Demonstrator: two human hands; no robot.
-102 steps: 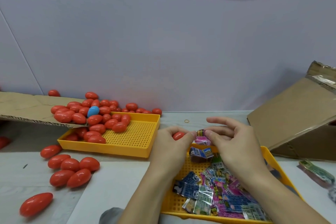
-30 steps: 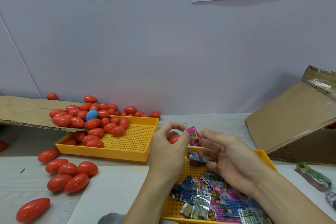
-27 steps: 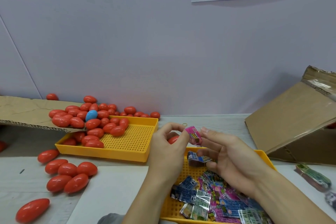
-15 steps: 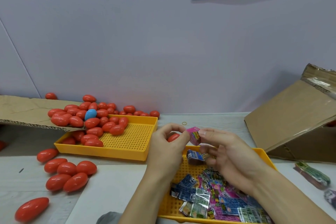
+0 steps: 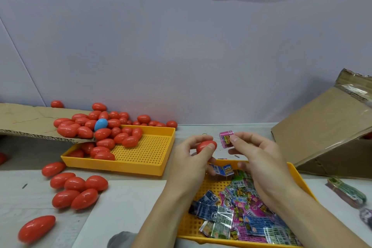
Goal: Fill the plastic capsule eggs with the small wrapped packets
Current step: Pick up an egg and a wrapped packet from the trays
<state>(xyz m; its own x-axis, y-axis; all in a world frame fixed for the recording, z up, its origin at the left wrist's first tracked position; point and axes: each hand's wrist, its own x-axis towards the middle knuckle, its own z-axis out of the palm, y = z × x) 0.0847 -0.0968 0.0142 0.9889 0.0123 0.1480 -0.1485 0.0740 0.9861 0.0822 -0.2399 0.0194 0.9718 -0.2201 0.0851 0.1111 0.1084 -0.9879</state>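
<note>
— Where are we with this one?

— We have a red egg [image 5: 206, 146] pinched in our left hand [image 5: 191, 164], thumb and fingers curled round it, and a folded pink packet [image 5: 226, 139] gripped at the fingertips of our right hand [image 5: 263, 169]. The two are just beside each other, above the far edge of the near tray [image 5: 300, 179]. We can't tell whether the egg is open or in halves; our fingers hide the seam.

— So the packet isn't in yet?

— No, it sits clear of the egg, so by our reckoning this egg is not yet filled.

— And the rest?

— Plenty left, we'd judge. The near tray holds a heap of loose packets [image 5: 239, 209]. The far tray [image 5: 145, 159] carries a pile of red eggs [image 5: 104, 137] spilling off a cardboard flap [image 5: 34, 122], with one blue egg [image 5: 100, 124] among them. A cluster of eggs [image 5: 75, 189] lies on the table [image 5: 16, 191] to our left.

— Which of those are filled?

— We can't say; they all look closed, and nothing shows what's inside. A cardboard box [image 5: 330, 135] leans at our right.
</note>
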